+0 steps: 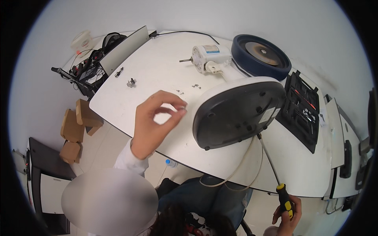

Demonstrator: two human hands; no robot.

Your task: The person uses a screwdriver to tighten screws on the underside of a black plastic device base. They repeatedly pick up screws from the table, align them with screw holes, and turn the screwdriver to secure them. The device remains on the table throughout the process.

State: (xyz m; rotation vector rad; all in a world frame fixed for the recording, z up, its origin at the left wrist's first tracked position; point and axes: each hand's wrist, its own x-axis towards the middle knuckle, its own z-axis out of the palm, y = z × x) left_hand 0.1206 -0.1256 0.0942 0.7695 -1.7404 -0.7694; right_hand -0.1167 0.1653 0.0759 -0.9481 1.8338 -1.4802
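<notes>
1. Bare room was left on the worktop (303, 169) toward its right front edge and behind the left hand (147, 124).
2. A small metal piece (183, 107) was pinched between the left thumb and forefinger, left of the tipped motor stand (236, 114).
3. A screwdriver (284, 198) was gripped in the right hand (291, 216), past the front edge.
4. Bits and tools were held in the opened black tool case (289, 122).
</notes>
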